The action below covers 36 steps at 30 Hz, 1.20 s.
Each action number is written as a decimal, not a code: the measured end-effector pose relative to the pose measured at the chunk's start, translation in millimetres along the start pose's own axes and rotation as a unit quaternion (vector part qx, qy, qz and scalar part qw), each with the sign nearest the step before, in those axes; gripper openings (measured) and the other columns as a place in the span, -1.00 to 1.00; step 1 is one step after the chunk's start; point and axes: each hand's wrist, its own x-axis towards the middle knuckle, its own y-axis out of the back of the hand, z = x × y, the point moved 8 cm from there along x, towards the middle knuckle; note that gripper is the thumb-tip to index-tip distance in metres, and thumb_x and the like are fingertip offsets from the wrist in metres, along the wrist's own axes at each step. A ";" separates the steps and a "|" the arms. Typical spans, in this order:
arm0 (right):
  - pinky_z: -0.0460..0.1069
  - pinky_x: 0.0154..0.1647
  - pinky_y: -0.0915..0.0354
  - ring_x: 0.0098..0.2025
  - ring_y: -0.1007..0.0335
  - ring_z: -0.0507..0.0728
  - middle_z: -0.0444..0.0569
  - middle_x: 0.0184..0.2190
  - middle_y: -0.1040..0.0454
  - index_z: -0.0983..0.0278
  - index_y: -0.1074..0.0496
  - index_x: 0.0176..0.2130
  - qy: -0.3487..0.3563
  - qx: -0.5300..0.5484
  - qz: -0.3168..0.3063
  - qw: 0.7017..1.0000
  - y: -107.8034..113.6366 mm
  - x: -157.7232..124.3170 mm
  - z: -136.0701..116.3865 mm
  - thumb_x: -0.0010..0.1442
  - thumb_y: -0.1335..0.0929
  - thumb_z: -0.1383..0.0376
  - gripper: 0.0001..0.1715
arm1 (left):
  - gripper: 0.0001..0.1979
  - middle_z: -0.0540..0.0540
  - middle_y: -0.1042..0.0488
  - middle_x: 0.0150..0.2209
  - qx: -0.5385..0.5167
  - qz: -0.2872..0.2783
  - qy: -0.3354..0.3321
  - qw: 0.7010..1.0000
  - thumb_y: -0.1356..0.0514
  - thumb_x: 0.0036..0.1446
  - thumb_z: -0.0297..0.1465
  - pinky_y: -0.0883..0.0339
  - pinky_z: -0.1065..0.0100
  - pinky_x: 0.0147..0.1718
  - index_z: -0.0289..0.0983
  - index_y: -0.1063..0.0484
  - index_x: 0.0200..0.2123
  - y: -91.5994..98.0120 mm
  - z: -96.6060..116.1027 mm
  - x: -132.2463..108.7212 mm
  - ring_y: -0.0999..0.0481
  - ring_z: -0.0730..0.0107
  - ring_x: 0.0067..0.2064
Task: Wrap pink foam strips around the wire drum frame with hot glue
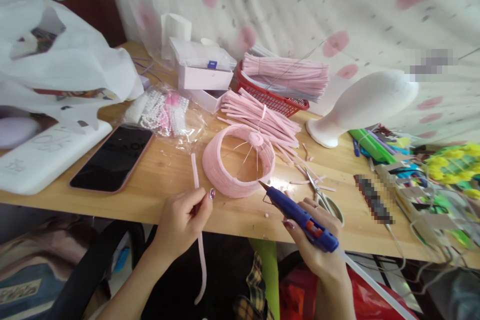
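My left hand point(190, 216) is closed around a pink pipe cleaner point(202, 265), whose ends stick out above and below the fist. In my right hand point(318, 240) is a blue hot glue gun point(300, 215), its nozzle pointing up and left, with a long clear glue stick point(375, 287) coming out of its back. The nozzle tip is at the front right rim of a pink fuzzy ring-shaped frame point(228, 185), though I cannot tell if they touch. Thin wires cross the ring's opening and meet at a small pink coil point(256, 140).
Behind the ring lie bundled pink pipe cleaners point(262, 117) and a red basket point(270, 97) of more. Scissors point(322, 195) lie to the right, near a white foam stand point(356, 105) and a cluttered power strip point(416, 210). A phone point(112, 157) and bagged beads point(165, 112) are at left.
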 end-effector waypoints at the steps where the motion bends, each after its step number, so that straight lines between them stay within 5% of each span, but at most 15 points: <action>1: -0.06 -0.61 -0.17 -0.62 -0.26 0.02 -0.15 -0.61 -0.28 0.24 -0.39 -0.52 0.000 0.000 -0.001 1.000 -0.1 -0.5 0.9 0.28 -0.37 0.02 -0.54 | -0.57 0.13 -0.15 -0.69 0.001 -0.001 0.002 1.000 -0.06 0.32 -0.42 -0.03 0.45 -0.60 -0.23 -0.07 -0.63 -0.4 -0.5 0.2 -0.17 0.60 -0.64; 29: 0.01 -0.51 -0.20 -0.54 -0.32 0.09 -0.11 -0.59 -0.37 0.23 -0.44 -0.47 -0.014 0.027 -0.030 0.999 -5.2 5.4 3.9 0.28 -0.37 0.05 -0.60 | -0.58 0.14 -0.10 -0.67 0.005 0.005 -0.019 1.000 -0.07 0.32 -0.45 0.00 0.45 -0.60 -0.23 -0.05 -0.61 0.8 3.5 0.3 -0.13 0.61 -0.64; 36: 0.00 -0.48 -0.21 -0.52 -0.33 0.09 -0.10 -0.58 -0.38 0.24 -0.45 -0.47 -0.012 0.026 -0.030 0.999 -4.4 7.4 5.1 0.27 -0.37 0.01 -0.57 | -0.58 0.16 0.04 -0.64 0.018 0.029 -0.038 0.999 -0.09 0.29 -0.48 0.04 0.47 -0.60 -0.23 0.04 -0.58 3.4 6.3 2.0 -0.05 0.62 -0.62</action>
